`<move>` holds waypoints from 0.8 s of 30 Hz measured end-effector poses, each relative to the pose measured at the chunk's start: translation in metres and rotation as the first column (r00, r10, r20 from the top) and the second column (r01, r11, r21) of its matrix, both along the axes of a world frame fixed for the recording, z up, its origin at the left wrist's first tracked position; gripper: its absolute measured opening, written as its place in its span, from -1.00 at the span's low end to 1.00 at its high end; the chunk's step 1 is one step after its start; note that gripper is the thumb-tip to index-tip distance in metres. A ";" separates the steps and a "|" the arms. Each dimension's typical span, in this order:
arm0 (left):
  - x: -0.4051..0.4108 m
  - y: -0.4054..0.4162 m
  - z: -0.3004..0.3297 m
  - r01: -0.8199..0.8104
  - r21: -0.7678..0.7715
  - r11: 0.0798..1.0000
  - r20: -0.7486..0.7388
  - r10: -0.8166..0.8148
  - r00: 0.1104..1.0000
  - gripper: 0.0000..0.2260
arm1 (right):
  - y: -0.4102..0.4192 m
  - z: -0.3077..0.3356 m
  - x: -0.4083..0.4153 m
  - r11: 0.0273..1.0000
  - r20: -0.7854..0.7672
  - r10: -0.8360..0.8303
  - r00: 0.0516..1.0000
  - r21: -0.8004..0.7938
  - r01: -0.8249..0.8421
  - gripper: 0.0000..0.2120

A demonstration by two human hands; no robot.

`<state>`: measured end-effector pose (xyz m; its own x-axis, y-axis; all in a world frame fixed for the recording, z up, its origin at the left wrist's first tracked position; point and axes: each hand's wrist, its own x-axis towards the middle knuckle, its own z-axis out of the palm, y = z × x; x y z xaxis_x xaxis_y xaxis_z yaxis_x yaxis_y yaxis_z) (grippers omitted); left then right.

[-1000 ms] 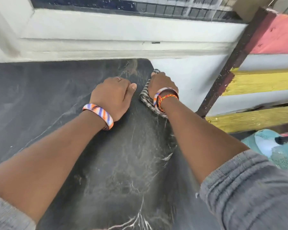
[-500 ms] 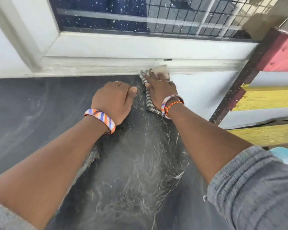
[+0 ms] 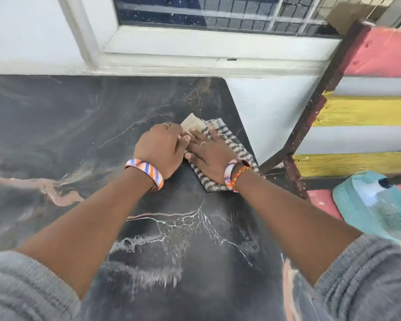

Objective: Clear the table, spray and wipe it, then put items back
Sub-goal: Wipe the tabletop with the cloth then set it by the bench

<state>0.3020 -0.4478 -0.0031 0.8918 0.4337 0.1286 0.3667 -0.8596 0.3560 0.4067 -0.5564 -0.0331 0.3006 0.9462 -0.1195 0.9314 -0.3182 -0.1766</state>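
Observation:
A dark marble-patterned table (image 3: 79, 126) fills the view, streaked with wet smears. A striped grey and white cloth (image 3: 236, 144) lies flat near its right edge. My right hand (image 3: 208, 156) presses flat on the cloth with straight, spread fingers. My left hand (image 3: 160, 149) sits just left of it with fingers curled under, knuckles up, touching the right hand's fingers at the cloth's left edge. Whether the left hand holds the cloth is hidden.
A white wall and window sill (image 3: 195, 56) run along the table's far edge. A painted wooden bench with pink and yellow slats (image 3: 366, 112) stands to the right. A teal basket (image 3: 357, 205) holding a clear spray bottle (image 3: 387, 200) sits at the lower right.
The right hand has pulled the cloth back from the wall toward me along the table's right edge. The left hand has closed in against it.

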 end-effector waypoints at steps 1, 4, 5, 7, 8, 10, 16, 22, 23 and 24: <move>-0.014 -0.009 0.001 -0.010 0.007 1.000 -0.016 0.010 1.000 -0.71 | -0.009 -0.001 -0.015 1.000 -0.003 0.029 1.000 0.006 -0.029 -0.53; -0.056 -0.036 0.000 -0.022 0.029 0.999 -0.062 0.023 0.998 -0.74 | -0.036 -0.005 -0.060 0.993 -0.030 0.102 0.994 0.063 -0.100 -0.54; -0.072 -0.047 -0.001 -0.029 0.036 0.999 -0.074 0.032 0.997 -0.75 | -0.047 -0.005 -0.076 0.990 -0.038 0.121 0.992 0.078 -0.118 -0.54; -0.102 -0.067 -0.003 -0.050 0.042 0.998 -0.086 0.053 0.995 -0.77 | -0.069 -0.007 -0.105 0.986 -0.045 0.151 0.988 0.086 -0.146 -0.56; -0.116 -0.077 -0.004 -0.057 0.051 0.997 -0.088 0.061 0.994 -0.77 | -0.079 -0.008 -0.120 0.983 -0.044 0.162 0.986 0.090 -0.158 -0.56; -0.139 -0.095 -0.005 -0.055 0.090 0.994 -0.108 0.064 0.992 -0.76 | -0.096 -0.009 -0.144 0.979 -0.047 0.171 0.984 0.119 -0.164 -0.52; -0.192 -0.147 -0.002 -0.030 0.191 0.981 -0.174 0.064 0.983 -0.76 | -0.144 -0.008 -0.204 0.979 -0.109 0.148 0.983 0.159 -0.130 -0.54; -0.217 -0.175 0.007 0.055 0.265 0.963 -0.280 0.022 0.960 -0.75 | -0.179 -0.009 -0.245 0.982 -0.158 0.093 0.983 0.177 -0.065 -0.41; -0.221 -0.178 0.009 0.081 0.278 0.957 -0.305 0.008 0.952 -0.74 | -0.185 -0.008 -0.251 0.981 -0.170 0.081 0.982 0.188 -0.048 -0.43; -0.224 -0.180 0.011 0.111 0.287 0.951 -0.334 -0.009 0.943 -0.74 | -0.189 -0.007 -0.257 0.982 -0.185 0.063 0.981 0.188 -0.028 -0.46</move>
<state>0.0785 -0.6282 0.0082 0.9293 0.3649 -0.0576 0.3623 -0.9307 -0.0498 0.1496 -0.7452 -0.0402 0.2456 0.9693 0.0069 0.8881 -0.2222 -0.4025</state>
